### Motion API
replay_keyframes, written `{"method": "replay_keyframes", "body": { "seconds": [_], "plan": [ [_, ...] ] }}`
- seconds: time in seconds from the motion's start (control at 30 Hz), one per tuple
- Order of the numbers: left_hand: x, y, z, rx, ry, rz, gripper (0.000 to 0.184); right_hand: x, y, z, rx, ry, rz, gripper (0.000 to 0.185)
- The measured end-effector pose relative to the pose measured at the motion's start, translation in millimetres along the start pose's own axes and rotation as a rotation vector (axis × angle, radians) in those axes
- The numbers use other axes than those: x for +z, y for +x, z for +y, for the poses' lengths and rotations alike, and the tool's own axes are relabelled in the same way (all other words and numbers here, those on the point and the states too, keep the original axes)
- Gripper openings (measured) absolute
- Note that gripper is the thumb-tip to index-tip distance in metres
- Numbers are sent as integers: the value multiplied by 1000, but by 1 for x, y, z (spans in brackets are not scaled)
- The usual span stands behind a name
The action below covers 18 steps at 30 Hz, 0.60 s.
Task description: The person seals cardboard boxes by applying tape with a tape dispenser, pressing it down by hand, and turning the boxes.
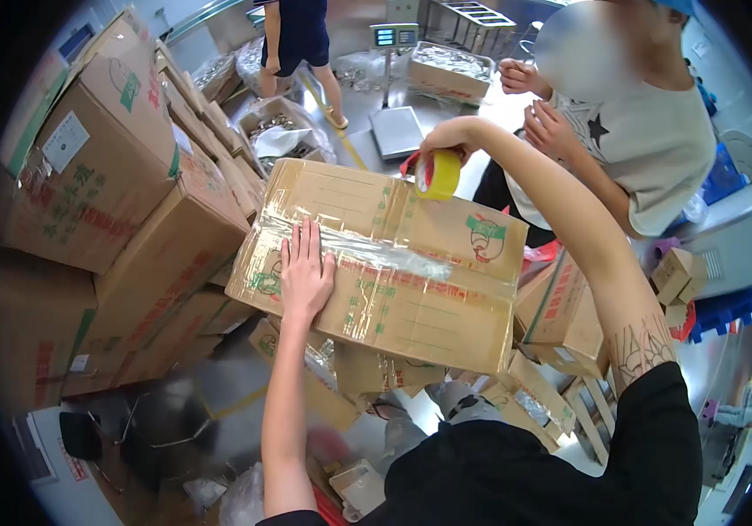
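Note:
A large cardboard box (428, 307) lies in front of me, with shiny clear tape along its middle seam and green and red print on top. My left hand (307, 272) rests flat on the box's left part, fingers stretched over the taped seam. At the far edge of the box, my right hand (453, 138) is wrapped round a tape dispenser with a red part and a yellow tape roll (439, 175). The roll is close to the box's far edge; whether it touches the cardboard I cannot tell.
Stacked cartons (86, 175) rise on the left. Across from me at the right stands a person in a white shirt (656, 140). Behind are a platform scale (396, 131), an open carton of packed items (451, 72) and another person's legs (301, 53). More cartons (564, 307) lie at right.

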State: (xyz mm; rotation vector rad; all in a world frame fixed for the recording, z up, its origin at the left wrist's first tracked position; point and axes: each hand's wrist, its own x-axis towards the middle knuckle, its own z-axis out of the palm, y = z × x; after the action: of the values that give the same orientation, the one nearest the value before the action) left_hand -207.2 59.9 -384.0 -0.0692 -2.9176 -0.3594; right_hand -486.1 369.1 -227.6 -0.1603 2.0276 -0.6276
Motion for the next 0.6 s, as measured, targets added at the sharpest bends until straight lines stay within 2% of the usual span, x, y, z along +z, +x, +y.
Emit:
{"method": "replay_keyframes", "body": {
  "seconds": [0.07,0.1,0.17,0.3,0.47,0.6],
  "plan": [
    [-2,13,4,-7,-4,-10,72,-17,31,-20,40,19,43,28],
    [-4,11,4,-6,-6,1,71,-31,50,-25,97,65,-73,24],
    [-5,8,4,-15,-8,-3,70,-39,43,-35,88,48,-41,24],
    [-5,13,3,-38,-49,40,69,-62,76,-29,134,16,-154,23],
    [-2,8,2,-31,-53,41,71,-49,72,-26,163,-55,-34,38],
    [-4,11,-4,-19,-63,83,70,-35,59,-48,187,-102,56,33]
  ]
}}
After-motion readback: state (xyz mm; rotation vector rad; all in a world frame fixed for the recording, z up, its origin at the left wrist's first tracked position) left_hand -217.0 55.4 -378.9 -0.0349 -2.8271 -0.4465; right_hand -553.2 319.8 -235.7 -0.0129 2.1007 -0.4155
